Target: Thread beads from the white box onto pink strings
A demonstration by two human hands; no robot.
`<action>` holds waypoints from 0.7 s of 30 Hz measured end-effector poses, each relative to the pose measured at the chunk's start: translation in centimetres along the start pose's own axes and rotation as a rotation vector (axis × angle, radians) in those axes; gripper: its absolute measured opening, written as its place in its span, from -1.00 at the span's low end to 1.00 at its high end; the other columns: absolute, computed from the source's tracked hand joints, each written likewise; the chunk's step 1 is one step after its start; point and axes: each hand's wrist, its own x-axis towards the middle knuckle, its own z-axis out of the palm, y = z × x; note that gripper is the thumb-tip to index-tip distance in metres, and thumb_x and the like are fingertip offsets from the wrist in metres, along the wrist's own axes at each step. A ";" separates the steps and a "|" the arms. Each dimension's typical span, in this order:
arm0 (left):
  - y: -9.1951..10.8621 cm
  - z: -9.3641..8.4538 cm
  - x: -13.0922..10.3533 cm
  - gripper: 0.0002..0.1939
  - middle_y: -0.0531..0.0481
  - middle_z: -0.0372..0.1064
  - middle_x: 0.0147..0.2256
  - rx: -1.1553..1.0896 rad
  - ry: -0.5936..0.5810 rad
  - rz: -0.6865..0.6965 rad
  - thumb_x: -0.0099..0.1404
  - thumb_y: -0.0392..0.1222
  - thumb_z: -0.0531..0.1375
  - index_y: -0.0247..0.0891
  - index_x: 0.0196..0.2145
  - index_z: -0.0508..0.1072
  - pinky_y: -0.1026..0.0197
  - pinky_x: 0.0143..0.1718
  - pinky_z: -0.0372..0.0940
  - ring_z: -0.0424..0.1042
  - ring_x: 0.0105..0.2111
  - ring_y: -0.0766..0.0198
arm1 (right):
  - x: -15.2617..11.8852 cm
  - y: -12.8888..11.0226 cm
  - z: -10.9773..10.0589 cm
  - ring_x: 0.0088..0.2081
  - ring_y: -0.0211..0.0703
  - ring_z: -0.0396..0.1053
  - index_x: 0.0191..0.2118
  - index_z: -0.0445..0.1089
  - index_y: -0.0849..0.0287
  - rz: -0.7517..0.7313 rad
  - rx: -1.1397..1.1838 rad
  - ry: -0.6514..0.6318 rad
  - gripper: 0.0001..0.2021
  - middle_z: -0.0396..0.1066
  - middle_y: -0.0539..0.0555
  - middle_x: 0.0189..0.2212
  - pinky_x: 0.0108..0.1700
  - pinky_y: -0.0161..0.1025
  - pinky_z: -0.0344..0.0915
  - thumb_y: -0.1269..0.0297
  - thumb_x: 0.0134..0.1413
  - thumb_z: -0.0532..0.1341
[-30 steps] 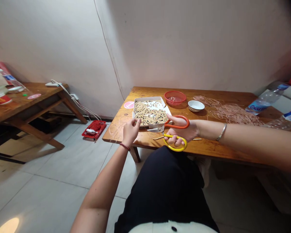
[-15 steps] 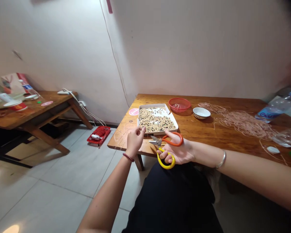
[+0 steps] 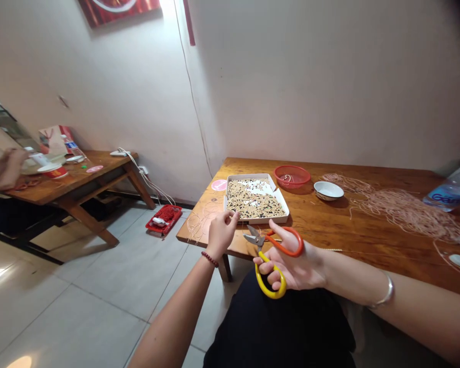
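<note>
Upper left: red picture (image 3: 120,9), cut off by the top edge; dark red strip (image 3: 189,23) to its right; left: wooden table (image 3: 76,180) bearing red-and-white bag (image 3: 53,138), clear bottle with blue label (image 3: 73,148), red-and-white tub (image 3: 55,171) and pink disc (image 3: 95,169); at the table's right end, white power strip (image 3: 118,153) with trailing cables (image 3: 149,183); left of centre: red tray (image 3: 153,230) on tiled floor (image 3: 107,286), holding red material (image 3: 169,214) and white object (image 3: 160,222); right edge: bottle with blue lettering (image 3: 450,191).

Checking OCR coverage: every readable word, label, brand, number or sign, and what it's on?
"Ga": large bottle at picture right; remaining letters unclear.
Pink disc beside the white tray: marks too small.
Small bottle and red cup at picture left: too blurred.
No numbers or signs legible.
</note>
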 end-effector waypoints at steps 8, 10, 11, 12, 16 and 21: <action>0.5 -0.5 -1.0 -0.56 0.06 0.27 -0.59 -0.033 -0.029 0.010 0.29 0.14 0.00 -0.25 -0.48 0.41 0.28 -0.50 0.02 0.22 -0.55 0.33 | 2.8 -1.1 0.5 -0.55 -0.27 0.13 -0.28 0.22 0.30 -0.025 0.069 -0.051 -0.28 0.15 0.02 -0.58 -0.45 -0.33 0.23 -0.39 -0.03 -0.16; 0.5 -0.7 -1.2 -0.57 0.05 0.30 -0.57 -0.040 -0.036 0.012 0.29 0.13 0.01 -0.25 -0.47 0.42 0.28 -0.49 0.03 0.23 -0.54 0.33 | 3.2 -1.2 0.7 -0.55 -0.27 0.13 -0.30 0.21 0.28 -0.040 0.072 -0.029 -0.29 0.15 0.03 -0.57 -0.44 -0.33 0.24 -0.39 -0.03 -0.18; 0.5 -0.8 -1.3 -0.57 0.05 0.31 -0.57 -0.041 -0.035 0.014 0.29 0.13 0.01 -0.25 -0.47 0.42 0.28 -0.49 0.03 0.24 -0.53 0.32 | 3.4 -1.2 0.8 -0.55 -0.26 0.13 -0.32 0.19 0.27 -0.053 0.079 -0.021 -0.30 0.15 0.03 -0.57 -0.45 -0.32 0.25 -0.39 -0.02 -0.19; 0.5 -0.9 -1.4 -0.57 0.05 0.30 -0.57 -0.039 -0.032 0.014 0.28 0.14 0.01 -0.25 -0.47 0.42 0.28 -0.50 0.03 0.24 -0.53 0.32 | 3.6 -1.3 0.8 -0.55 -0.26 0.13 -0.33 0.18 0.25 -0.065 0.090 -0.016 -0.31 0.14 0.03 -0.57 -0.45 -0.32 0.25 -0.39 -0.01 -0.21; 0.4 -1.0 -1.6 -0.56 0.06 0.27 -0.60 -0.040 -0.022 0.012 0.28 0.15 0.01 -0.24 -0.49 0.41 0.27 -0.52 0.00 0.22 -0.56 0.32 | 4.5 -1.5 0.5 -0.58 -0.28 0.11 -0.36 0.13 0.21 -0.083 0.148 0.020 -0.35 0.08 -0.02 -0.59 -0.48 -0.31 0.26 -0.37 0.01 -0.22; 0.3 -1.0 -1.8 -0.57 0.06 0.27 -0.59 -0.040 -0.034 0.020 0.28 0.15 0.01 -0.23 -0.48 0.42 0.26 -0.52 0.00 0.23 -0.55 0.32 | 4.8 -1.8 0.7 -0.60 -0.31 0.05 -0.38 0.11 0.19 -0.109 0.183 0.077 -0.43 0.03 -0.05 -0.58 -0.55 -0.36 0.23 -0.30 0.07 -0.18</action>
